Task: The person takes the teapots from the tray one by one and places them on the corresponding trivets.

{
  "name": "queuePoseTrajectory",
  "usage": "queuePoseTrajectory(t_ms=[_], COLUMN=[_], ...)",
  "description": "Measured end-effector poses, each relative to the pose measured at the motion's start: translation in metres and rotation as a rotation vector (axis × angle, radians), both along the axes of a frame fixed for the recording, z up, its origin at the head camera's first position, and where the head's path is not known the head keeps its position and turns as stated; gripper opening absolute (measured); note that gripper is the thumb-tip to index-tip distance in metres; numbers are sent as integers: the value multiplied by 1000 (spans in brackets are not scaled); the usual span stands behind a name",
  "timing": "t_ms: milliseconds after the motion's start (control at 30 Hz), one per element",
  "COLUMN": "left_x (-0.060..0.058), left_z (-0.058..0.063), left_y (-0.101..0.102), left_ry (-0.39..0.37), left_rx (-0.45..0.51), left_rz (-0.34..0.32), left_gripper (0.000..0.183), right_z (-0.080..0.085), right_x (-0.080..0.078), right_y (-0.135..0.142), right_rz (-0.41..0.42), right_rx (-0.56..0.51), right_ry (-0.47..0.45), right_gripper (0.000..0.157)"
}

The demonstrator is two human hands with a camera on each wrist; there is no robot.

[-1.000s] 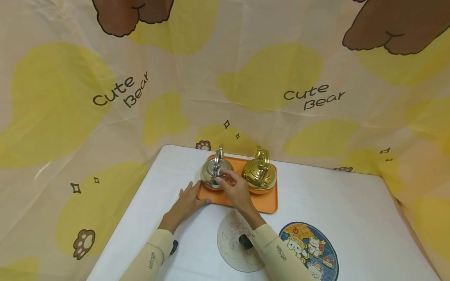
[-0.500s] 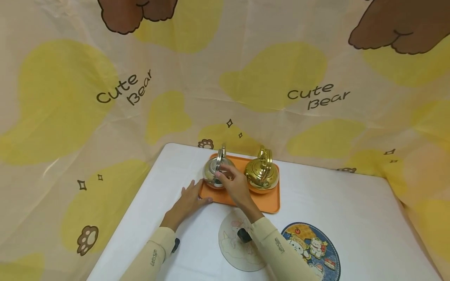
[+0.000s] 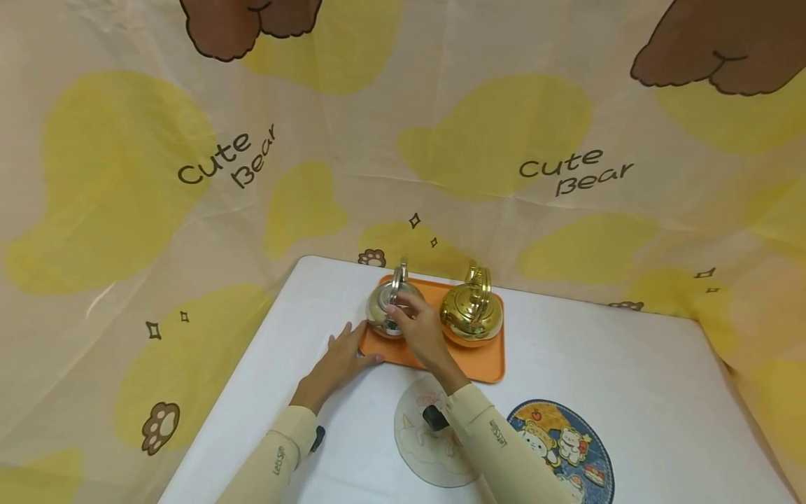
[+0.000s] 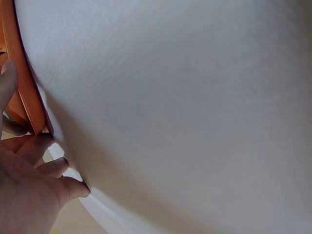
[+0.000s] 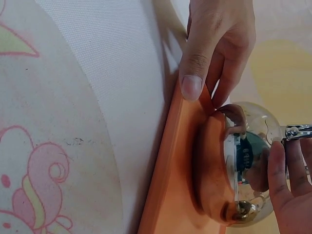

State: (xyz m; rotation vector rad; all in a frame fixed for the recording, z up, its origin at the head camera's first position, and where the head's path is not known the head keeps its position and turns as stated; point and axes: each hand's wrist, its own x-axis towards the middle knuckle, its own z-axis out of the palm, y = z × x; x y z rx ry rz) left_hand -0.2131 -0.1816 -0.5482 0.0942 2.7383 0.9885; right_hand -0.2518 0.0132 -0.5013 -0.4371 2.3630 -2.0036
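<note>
A shiny silver teapot (image 3: 380, 308) with an upright handle stands on the left side of an orange tray (image 3: 472, 364). My right hand (image 3: 422, 332) is at the near side of this teapot, thumb and fingers pinching its handle (image 5: 298, 130). At the tray's front left corner, my left hand (image 3: 340, 358) grips the rim, its thumb on the front edge and the forefinger round the side. The other left fingertips (image 4: 83, 189) touch the white tablecloth in the left wrist view. Beside the silver teapot sits a matching gold teapot (image 3: 469, 315), untouched.
A pale round mat (image 3: 418, 455) lies partly under my right forearm. To its right is a blue round mat (image 3: 592, 455) with cartoon bears. A printed yellow and beige cloth (image 3: 453, 231) hangs behind the white table (image 3: 630, 378).
The whole scene has shifted slightly right as the head view moves. Both hands keep their places at the tray corner and the silver teapot.
</note>
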Motion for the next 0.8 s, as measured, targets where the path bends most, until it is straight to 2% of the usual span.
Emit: queuePoseTrajectory(t_ms=[800], left_x=[-1], left_z=[-1], left_y=[-1], left_ry=[-3], left_rx=[-16], left_rz=[5], left_gripper=[94], right_z=[1], right_x=[2], right_y=[3], right_rz=[-27], right_rx=[25], right_ry=[0], right_gripper=[33])
